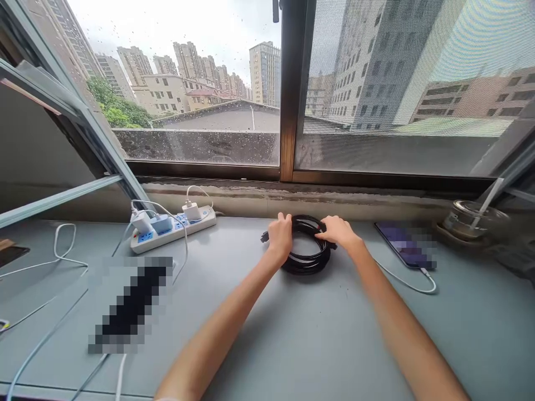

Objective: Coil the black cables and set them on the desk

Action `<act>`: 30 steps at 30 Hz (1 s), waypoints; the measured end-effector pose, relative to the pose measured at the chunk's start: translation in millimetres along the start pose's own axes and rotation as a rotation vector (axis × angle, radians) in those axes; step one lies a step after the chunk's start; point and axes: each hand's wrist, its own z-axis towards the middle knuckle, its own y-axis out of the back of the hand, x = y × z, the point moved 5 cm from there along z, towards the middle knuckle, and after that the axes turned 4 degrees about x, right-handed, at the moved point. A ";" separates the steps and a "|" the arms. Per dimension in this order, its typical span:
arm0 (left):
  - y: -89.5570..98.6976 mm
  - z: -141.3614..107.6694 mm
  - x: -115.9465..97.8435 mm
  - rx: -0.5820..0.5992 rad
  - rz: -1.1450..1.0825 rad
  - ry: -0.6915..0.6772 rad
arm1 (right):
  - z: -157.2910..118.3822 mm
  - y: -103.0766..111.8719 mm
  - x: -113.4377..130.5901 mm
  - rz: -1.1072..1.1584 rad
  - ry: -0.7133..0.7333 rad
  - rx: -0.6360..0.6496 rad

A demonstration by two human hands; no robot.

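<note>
A coiled black cable lies on the grey-blue table, just in front of the window ledge. On its left side my left hand is closed around the coil, and a dark connector end pokes out beside it. My right hand grips the coil's right side, thumb toward the inside and fingers over the top. Another dark end shows below that hand. Parts of the loops are hidden under both hands.
A white power strip with several chargers stands at the back left. Near it is a pixelated dark object among loose white cables. To the right, a phone is plugged into a cable, beside a glass jar. A window rises behind.
</note>
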 end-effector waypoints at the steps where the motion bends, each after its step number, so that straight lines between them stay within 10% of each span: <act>1: 0.0 -0.3 -0.6 -0.001 0.010 -0.003 | 0.0 -1.4 1.6 -0.002 -0.001 -0.009; 14: -13.2 -1.0 -5.9 -0.076 0.048 -0.205 | 10.0 -23.8 15.2 -0.041 -0.012 -0.128; 23: -34.5 1.7 1.1 -0.005 0.002 0.080 | 19.5 -33.4 5.3 0.180 -0.048 -0.151; 30: -31.2 10.4 15.5 0.032 -0.077 0.052 | 29.1 -42.6 -2.2 0.331 -0.078 -0.195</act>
